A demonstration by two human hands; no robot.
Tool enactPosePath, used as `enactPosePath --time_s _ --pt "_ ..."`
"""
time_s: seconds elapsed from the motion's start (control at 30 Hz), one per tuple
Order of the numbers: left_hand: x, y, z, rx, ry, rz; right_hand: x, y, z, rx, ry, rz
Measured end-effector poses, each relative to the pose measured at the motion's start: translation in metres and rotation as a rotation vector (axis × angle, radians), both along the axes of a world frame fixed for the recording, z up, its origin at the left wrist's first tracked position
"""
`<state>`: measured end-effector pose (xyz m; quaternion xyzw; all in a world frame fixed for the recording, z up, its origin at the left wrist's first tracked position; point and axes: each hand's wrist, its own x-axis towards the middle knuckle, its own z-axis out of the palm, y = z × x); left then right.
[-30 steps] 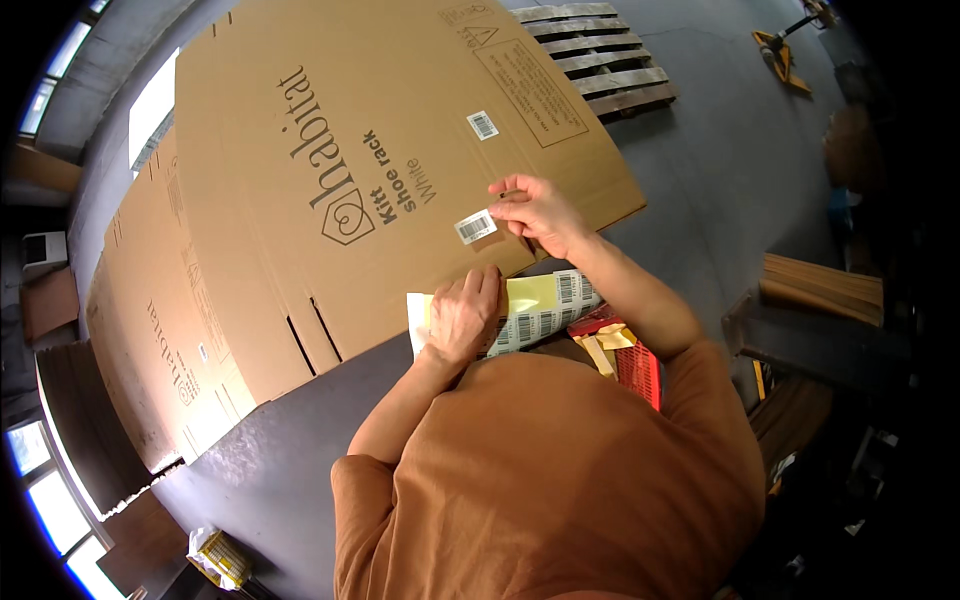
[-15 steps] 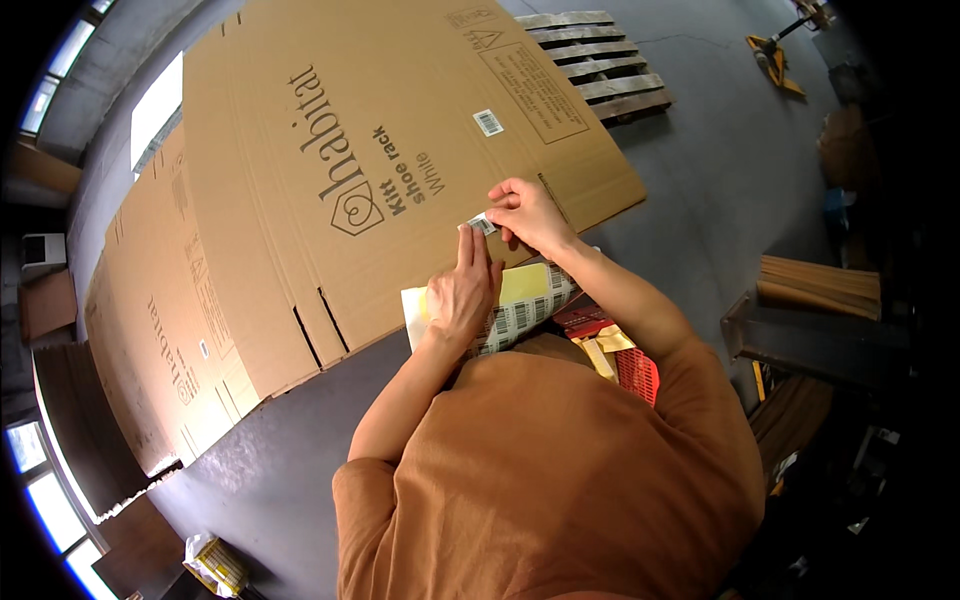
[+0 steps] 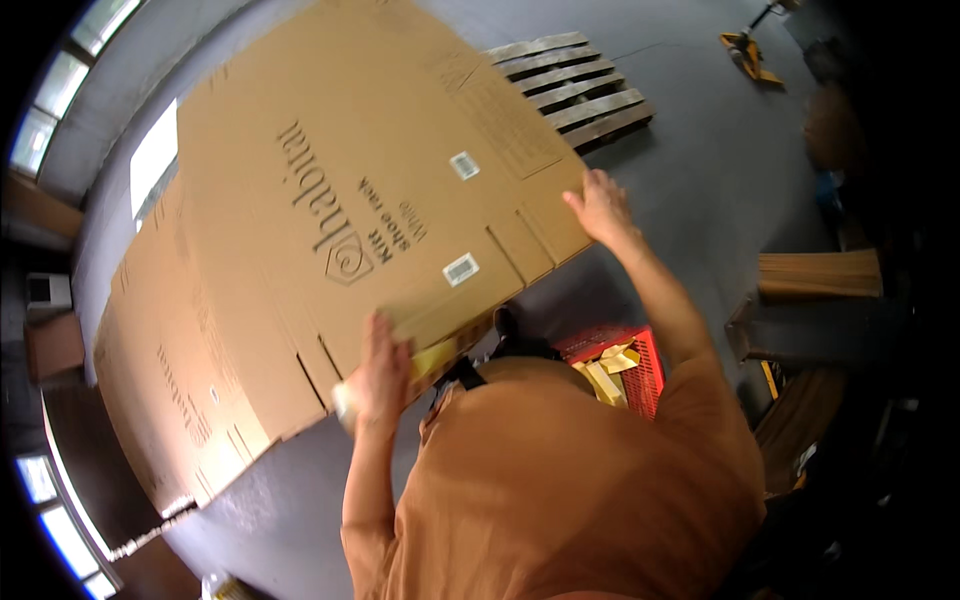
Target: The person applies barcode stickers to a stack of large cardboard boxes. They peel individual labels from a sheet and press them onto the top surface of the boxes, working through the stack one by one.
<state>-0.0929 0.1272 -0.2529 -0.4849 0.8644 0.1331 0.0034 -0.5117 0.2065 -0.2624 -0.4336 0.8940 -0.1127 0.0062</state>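
Observation:
A big flattened cardboard carton (image 3: 390, 130) with dark print lies before me, with two white barcode labels on it, one farther off (image 3: 464, 165) and one near its front edge (image 3: 461, 269). My right hand (image 3: 603, 210) grips the carton's right edge, thumb on the upper face. At the front edge is my left hand (image 3: 380, 375), smeared by motion, its fingers over the board. It holds a curled sheet of labels (image 3: 435, 357), whose yellow part shows beside the hand; the rest is hidden by the hand and the carton.
A red plastic crate (image 3: 648, 372) with yellowish paper pieces stands by my right side. Beyond the carton lies a wooden pallet (image 3: 590, 95), and a yellow pallet jack (image 3: 748, 60) is at the far right. Stacked brown boards (image 3: 820, 275) sit at right; another flat carton (image 3: 165, 350) extends left.
Both hands have left the small label, which now lies flat near the carton's edge. My right hand moved right to that edge; my left hand moved left and nearer with the label sheet.

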Motion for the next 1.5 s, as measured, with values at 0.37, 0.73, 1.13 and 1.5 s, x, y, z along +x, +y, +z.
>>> enactPosePath --time_s 0.37,0.73,1.13,1.5 --pt "0.155 -0.037 0.005 -0.169 0.087 0.833 -0.003 -0.019 0.012 0.033 -0.267 -0.126" --pt "0.245 -0.067 -0.006 -0.044 0.489 0.782 -0.001 -0.021 0.036 -0.049 -0.271 -0.148" --pt "0.296 -0.08 0.057 0.064 0.846 0.722 -0.062 0.007 -0.006 -0.443 -1.423 -0.087" --pt "0.24 -0.055 0.164 -0.134 0.652 0.726 -0.05 0.025 -0.081 -0.798 -1.559 -0.066"
